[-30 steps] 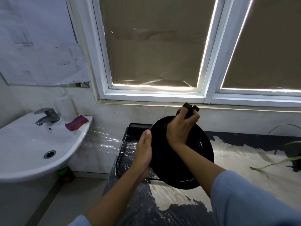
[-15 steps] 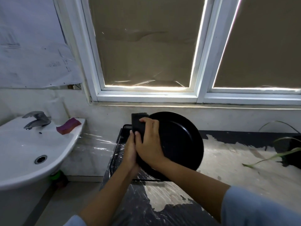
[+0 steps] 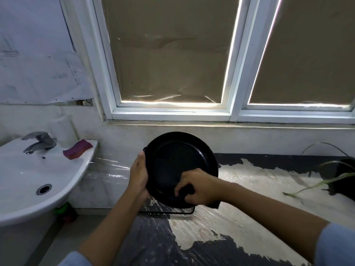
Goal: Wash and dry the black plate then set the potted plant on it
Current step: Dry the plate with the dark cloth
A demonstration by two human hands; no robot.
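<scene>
So the black plate (image 3: 178, 162) is up in the air, tilted nearly on edge with its face toward the person, over the wire mesh tray (image 3: 169, 207) at the near end of the counter (image 3: 249, 189). Left hand (image 3: 138, 174) is clamped on the plate's left rim, thumb over the front. Right hand (image 3: 197, 186) is closed around a dark cloth (image 3: 185, 191) pressed low on the plate's face, so I'd guess this is the drying bit, not finished yet. The potted plant (image 3: 338, 173) sits far off to the right on the counter, well apart from the plate, so the right hand is the nearer 1 for fetching it. Sink (image 3: 25, 179), tap (image 3: 38, 142) and a purple sponge (image 3: 77, 151) are off to the left.
</scene>
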